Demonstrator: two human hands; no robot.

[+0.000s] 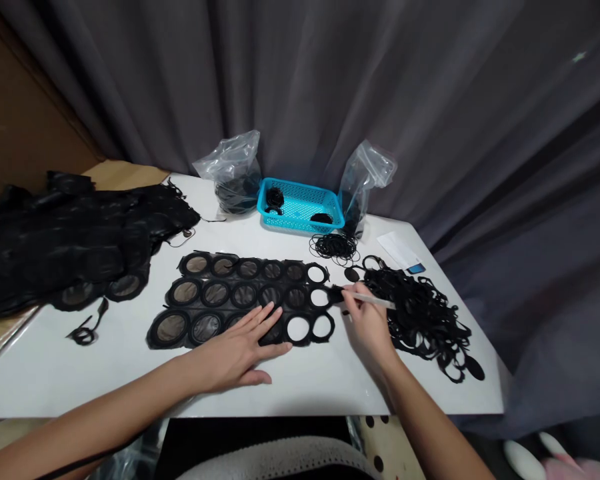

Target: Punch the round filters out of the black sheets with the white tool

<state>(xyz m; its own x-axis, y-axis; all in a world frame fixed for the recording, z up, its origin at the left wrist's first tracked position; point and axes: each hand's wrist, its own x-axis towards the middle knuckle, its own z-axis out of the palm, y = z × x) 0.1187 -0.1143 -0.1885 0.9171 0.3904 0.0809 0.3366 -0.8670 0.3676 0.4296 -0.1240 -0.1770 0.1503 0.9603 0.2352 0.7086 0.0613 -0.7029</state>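
Note:
A black rubber sheet of joined rings (245,293) lies flat on the white table. Several rings at its right end have open white holes, while the others hold a dark film. My left hand (247,343) rests on the sheet's lower middle with its fingers spread, covering part of the bottom row. At the sheet's right edge, my right hand (370,320) pinches a slim silver tool (373,299), perhaps tweezers. A small black piece (336,294) is at the tool's left end; whether the tool grips it I cannot tell.
Tangled black scraps (425,313) lie right of my right hand. Behind stand a blue basket (300,225) and clear bags (233,167) holding black pieces. Thin black rings (334,247) lie before the basket. Stacked black sheets (65,240) cover the table's left side. A grey curtain (300,80) hangs behind.

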